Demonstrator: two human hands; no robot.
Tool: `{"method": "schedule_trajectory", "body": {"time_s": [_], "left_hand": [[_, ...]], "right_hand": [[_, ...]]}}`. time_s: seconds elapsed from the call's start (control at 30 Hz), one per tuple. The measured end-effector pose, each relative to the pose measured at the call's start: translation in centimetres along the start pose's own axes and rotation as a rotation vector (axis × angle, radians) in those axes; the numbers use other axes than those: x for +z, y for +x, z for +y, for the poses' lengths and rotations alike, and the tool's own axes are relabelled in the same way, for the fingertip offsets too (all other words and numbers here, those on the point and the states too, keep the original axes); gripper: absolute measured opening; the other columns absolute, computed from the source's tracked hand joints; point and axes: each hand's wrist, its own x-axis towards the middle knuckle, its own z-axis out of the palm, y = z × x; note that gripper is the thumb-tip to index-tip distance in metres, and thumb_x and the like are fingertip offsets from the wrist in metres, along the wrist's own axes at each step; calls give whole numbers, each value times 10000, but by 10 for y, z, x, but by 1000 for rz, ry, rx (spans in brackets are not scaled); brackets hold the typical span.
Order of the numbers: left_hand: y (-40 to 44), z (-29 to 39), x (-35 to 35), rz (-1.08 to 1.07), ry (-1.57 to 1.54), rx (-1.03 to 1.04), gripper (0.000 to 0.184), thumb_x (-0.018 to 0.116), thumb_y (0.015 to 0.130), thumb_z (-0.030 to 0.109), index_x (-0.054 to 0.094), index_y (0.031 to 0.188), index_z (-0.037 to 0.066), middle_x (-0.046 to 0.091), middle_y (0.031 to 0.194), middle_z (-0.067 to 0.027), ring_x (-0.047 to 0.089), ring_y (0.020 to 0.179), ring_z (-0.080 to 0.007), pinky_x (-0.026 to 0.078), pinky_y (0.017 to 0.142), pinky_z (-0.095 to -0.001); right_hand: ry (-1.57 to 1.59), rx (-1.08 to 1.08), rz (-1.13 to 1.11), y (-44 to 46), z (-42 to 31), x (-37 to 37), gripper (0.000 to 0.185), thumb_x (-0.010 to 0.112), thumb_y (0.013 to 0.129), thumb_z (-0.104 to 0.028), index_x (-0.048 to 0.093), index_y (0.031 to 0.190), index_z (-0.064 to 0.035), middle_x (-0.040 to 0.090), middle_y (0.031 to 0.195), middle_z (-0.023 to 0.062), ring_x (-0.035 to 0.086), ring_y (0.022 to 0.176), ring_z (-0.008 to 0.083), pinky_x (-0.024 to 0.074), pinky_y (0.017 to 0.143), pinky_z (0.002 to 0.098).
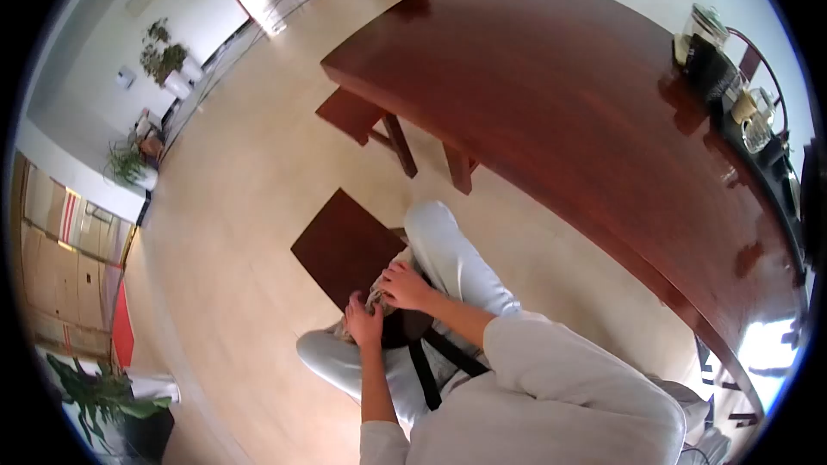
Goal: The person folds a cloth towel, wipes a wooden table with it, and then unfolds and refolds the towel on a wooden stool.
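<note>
A crumpled beige and brown cloth (375, 300) lies across the near edge of a dark wooden stool (343, 241), between my bent knees. My left hand (363, 322) has its fingers curled on the cloth's lower left part. Just up and to the right, my right hand (405, 286) grips the same cloth, its fingers bent over it. The two hands are close together but apart. Fingertips are partly hidden in the folds. Black straps (428, 368) hang below my hands at the waist.
A long, glossy red-brown table (534, 77) stands ahead and to the right. Glass jars and cups (756, 131) sit on its far right edge. A wooden bench (351, 114) is beside the table. Potted plants (164, 56) line the left wall, with another plant (108, 396) at lower left.
</note>
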Motion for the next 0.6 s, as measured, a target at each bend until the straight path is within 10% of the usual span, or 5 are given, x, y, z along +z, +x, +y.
{"method": "schedule_trajectory", "body": {"time_s": [0.1, 0.2, 0.33, 0.47, 0.6], "left_hand": [[-12, -12, 0, -272, -102, -131, 503, 764, 802, 292, 611, 1253, 130, 653, 1007, -92, 615, 1043, -304, 455, 906, -493], [-29, -15, 2, -138, 180, 225, 591, 814, 751, 335, 595, 1267, 148, 625, 1140, -101, 578, 1129, -311, 439, 951, -520], [-27, -12, -8, -161, 132, 106, 644, 849, 708, 353, 586, 1263, 159, 605, 1227, -78, 558, 1185, -305, 418, 969, -556], [-21, -16, -14, -298, 12, -67, 598, 844, 726, 335, 589, 1234, 150, 617, 1182, -70, 565, 1186, -296, 431, 957, -559], [4, -26, -13, -366, 133, 161, 473, 794, 780, 237, 579, 1189, 139, 624, 1121, -96, 599, 1127, -329, 489, 888, -523]], "right_hand": [[-61, -78, -258, -5, -12, -9, 166, 755, 743, -289, 727, 866, -181, 635, 977, 42, 560, 1064, 257, 404, 987, 496], [-238, -270, -415, -3, -15, -15, 180, 765, 734, -284, 769, 905, -231, 685, 1002, 21, 573, 1101, 253, 377, 1015, 523], [-228, -239, -379, 13, 10, -28, 588, 800, 695, -337, 643, 1234, -162, 505, 1392, 148, 428, 1328, 390, 370, 1059, 606], [-338, 3, -855, 43, 41, -38, 703, 836, 663, -474, 599, 1267, -203, 662, 1176, 95, 592, 1190, 323, 455, 966, 587], [-171, -19, -813, 47, 55, -36, 661, 861, 652, -441, 619, 1205, -172, 687, 979, 79, 675, 1026, 308, 491, 941, 539]]}}
